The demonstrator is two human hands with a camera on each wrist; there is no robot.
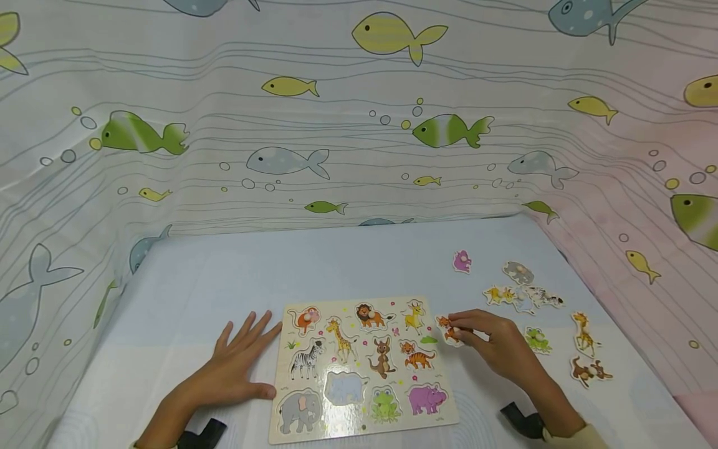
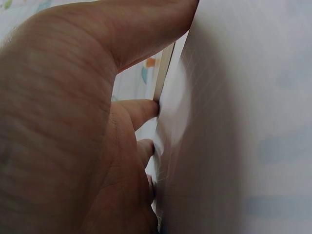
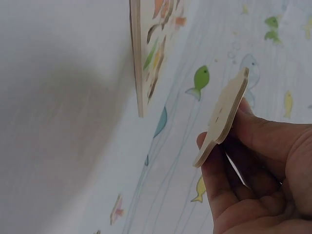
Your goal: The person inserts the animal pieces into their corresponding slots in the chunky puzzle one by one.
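Observation:
My right hand (image 1: 493, 340) pinches a wooden tiger puzzle piece (image 1: 447, 330) just off the right edge of the animal puzzle board (image 1: 359, 330). In the right wrist view, the piece's plain wooden back (image 3: 225, 109) faces the camera, tilted and raised off the table. The board's tiger picture (image 1: 417, 355) lies a little left of the held piece. My left hand (image 1: 235, 365) rests on the table at the board's left side with fingers spread, its thumb and index finger near or at the edge. Its fingertips (image 2: 152, 108) show beside the board's edge in the left wrist view.
Loose pieces lie to the right: a purple hippo (image 1: 462, 262), an elephant (image 1: 518, 272), a zebra (image 1: 546, 297), a frog (image 1: 538, 340), a giraffe (image 1: 584, 333), a brown kangaroo (image 1: 590, 371) and others. Fish-patterned cloth (image 1: 348, 125) hangs behind the table.

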